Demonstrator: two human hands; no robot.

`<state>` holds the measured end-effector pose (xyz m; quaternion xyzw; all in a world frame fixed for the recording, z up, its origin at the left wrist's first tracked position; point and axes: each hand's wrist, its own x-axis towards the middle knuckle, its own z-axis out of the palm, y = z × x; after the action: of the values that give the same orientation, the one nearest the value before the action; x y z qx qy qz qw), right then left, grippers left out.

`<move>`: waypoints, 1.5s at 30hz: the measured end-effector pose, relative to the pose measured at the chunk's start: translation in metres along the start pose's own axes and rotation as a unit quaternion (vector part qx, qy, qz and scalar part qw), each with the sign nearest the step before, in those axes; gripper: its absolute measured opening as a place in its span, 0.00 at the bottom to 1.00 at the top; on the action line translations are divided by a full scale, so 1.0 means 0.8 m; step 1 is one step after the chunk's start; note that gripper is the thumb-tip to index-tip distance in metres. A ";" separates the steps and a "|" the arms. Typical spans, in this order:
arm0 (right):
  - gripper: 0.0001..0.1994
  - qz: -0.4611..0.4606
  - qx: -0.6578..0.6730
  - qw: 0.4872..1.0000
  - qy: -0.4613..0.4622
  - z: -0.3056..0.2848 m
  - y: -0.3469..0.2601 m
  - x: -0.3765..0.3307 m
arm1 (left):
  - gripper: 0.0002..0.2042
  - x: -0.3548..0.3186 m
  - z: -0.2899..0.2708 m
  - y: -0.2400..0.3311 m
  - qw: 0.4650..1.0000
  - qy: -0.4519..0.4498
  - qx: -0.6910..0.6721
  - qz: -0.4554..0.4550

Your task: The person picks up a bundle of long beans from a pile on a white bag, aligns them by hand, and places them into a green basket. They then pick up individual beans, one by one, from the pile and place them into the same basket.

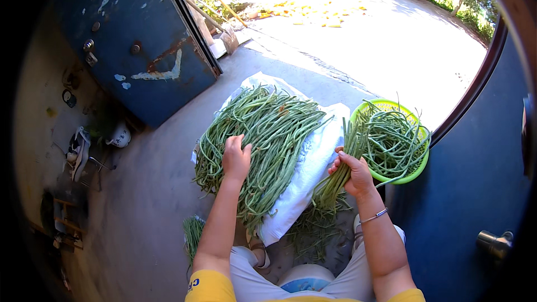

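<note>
A broad heap of green long beans [274, 134] lies on a white woven sack [296, 190] in front of me. My left hand [236, 159] is on the heap's near part, its fingers curled down among the beans. What those fingers pinch, if anything, is hidden. On the right, my right hand [353, 172] is closed around a bunch of long beans [356, 142], which stands up out of the fist with its lower ends hanging below. Just beyond that hand, more long beans [391, 140] lie coiled in a lime-green plastic basket [420, 170].
Bean trimmings [316, 232] litter the floor below the sack. A small bundle of beans [193, 237] lies left of my left forearm. Dark blue metal doors [140, 39] flank the opening; a shovel [228, 39] leans by the left one. Orange pieces [313, 12] are scattered on sunlit ground outside.
</note>
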<state>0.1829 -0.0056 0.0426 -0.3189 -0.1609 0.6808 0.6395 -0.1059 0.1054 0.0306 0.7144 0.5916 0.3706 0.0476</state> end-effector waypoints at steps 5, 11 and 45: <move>0.06 0.003 -0.026 1.000 0.015 0.009 -0.005 -0.005 | 0.12 0.039 0.021 -0.032 0.967 -0.170 0.179 -0.056; 0.06 -0.016 -0.064 0.997 0.035 0.008 -0.009 -0.013 | 0.08 0.008 -0.041 -0.026 0.953 -0.130 -0.244 -0.124; 0.08 0.013 -0.147 0.987 0.068 0.006 0.014 -0.012 | 0.05 -0.099 -0.018 0.053 0.789 -0.117 -0.535 -0.277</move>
<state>0.1713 -0.0151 0.0413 -0.4569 -0.2115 0.6351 0.5858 -0.0817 0.0176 0.0251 0.4176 0.4612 0.5125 0.5918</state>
